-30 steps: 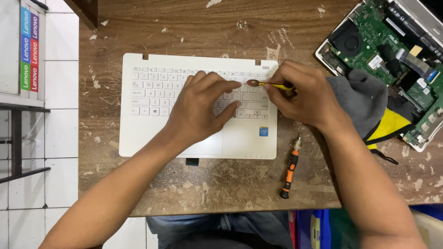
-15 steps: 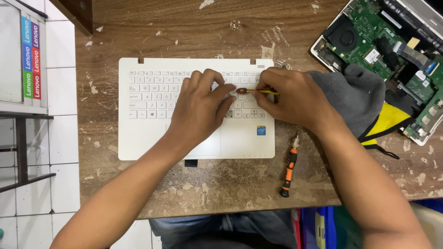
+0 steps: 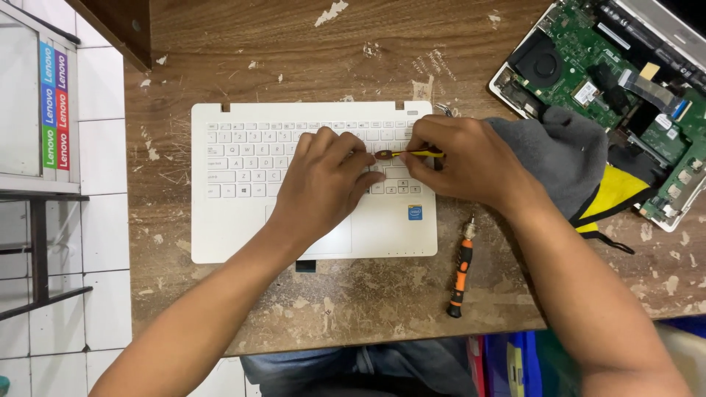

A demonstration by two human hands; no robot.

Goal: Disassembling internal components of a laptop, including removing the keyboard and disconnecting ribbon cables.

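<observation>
A white laptop keyboard deck (image 3: 243,220) lies flat on a worn wooden table (image 3: 294,51). My left hand (image 3: 323,180) rests on the keys at its right half, fingers curled. My right hand (image 3: 460,162) pinches a thin yellow-handled tool (image 3: 415,154) whose dark tip touches the keys beside my left fingertips. An orange and black screwdriver (image 3: 461,276) lies on the table just right of the deck, below my right wrist.
A grey and yellow cloth (image 3: 581,165) sits under my right forearm. An opened laptop base with a green circuit board and fan (image 3: 610,73) lies at the top right. White tiled floor and a metal shelf frame (image 3: 37,220) are at the left.
My right hand moved left with the yellow tool, bringing its tip close to my left fingers. My left hand stayed on the keys.
</observation>
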